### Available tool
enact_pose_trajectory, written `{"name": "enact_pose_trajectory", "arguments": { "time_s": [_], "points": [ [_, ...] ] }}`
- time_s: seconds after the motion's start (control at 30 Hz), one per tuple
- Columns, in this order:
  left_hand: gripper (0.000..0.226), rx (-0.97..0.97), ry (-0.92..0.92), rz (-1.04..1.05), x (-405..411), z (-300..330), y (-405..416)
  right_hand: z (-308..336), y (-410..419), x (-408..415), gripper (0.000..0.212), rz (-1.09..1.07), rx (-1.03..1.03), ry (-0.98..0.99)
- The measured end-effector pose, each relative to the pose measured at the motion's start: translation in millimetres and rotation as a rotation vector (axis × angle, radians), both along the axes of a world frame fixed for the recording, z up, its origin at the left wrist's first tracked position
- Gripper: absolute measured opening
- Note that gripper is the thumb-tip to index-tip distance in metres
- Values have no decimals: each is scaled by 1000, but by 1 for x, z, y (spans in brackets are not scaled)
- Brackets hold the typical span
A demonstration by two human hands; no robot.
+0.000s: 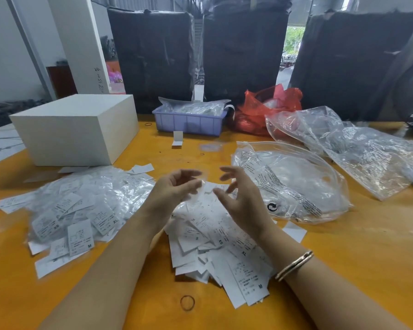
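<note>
Orange table (pixel 343 246): labels (pixel 210 234), bags (pixel 291 184), white box (pixel 76 129).

Sleeveless — gold bangle (pixel 293 265) by right hand (pixel 244 198)

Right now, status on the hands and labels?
Left hand pinches small clear bag, blurred. Right hand open beside it. Label pile beneath both. Nothing blocking.

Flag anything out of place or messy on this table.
Nothing looks damaged. Loose labels are heaped unsorted mid-table, sizes mixed (XS, S, M, XL). One rubber band lies alone near the front edge, and a single folded label stands apart by the purple bin.
</note>
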State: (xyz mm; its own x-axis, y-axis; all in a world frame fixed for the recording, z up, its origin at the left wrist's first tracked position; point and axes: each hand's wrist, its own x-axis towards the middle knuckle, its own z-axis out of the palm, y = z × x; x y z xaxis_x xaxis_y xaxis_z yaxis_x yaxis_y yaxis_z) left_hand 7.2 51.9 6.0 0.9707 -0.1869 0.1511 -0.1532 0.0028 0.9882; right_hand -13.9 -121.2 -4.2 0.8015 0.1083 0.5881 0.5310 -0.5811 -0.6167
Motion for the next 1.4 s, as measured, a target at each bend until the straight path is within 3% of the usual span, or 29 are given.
{"name": "enact_pose_trajectory", "arguments": {
  "time_s": [0.07, 0.13, 0.2, 0.3, 0.4, 0.57, 0.77, 0.93, 1.07, 1.17, 1.4],
  "points": [
    [16, -102, 12, 91, 3, 0, 2, -1, 4, 0, 44, 9, -259, 231],
    [18, -159, 13, 150, 4, 1, 1, -4, 12, 1, 54, -14, -580, 324],
    [12, -156, 6, 189, 5, -1, 1, -6, 17, 2, 52, -49, -638, 368],
    [5, -118, -7, 239, 7, -5, 0, -6, 17, 2, 29, -86, -462, 418],
    [6, -134, -8, 235, 8, -6, -1, -5, 11, 3, 21, -52, -147, 527],
    [24, -177, -60, 97, 5, -7, -5, -3, 6, 3, 23, -64, -16, 444],
    [16, -262, -24, 98, 7, -9, -7, -7, 4, 6, 16, -64, 333, 293],
    [42, -423, 24, 37, 8, -9, -6, -9, 5, 5, 36, 69, 618, 310],
    [52, -512, 67, -18, 6, -9, -9, -10, 7, 5, 33, 52, 459, 275],
    [48, -533, 78, -41, 5, -9, -12, -8, 11, 4, 21, 149, 466, 344],
    [35, -317, 108, -51, 3, -10, -13, -4, 3, 3, 5, 175, 446, 259]
  ]
}}
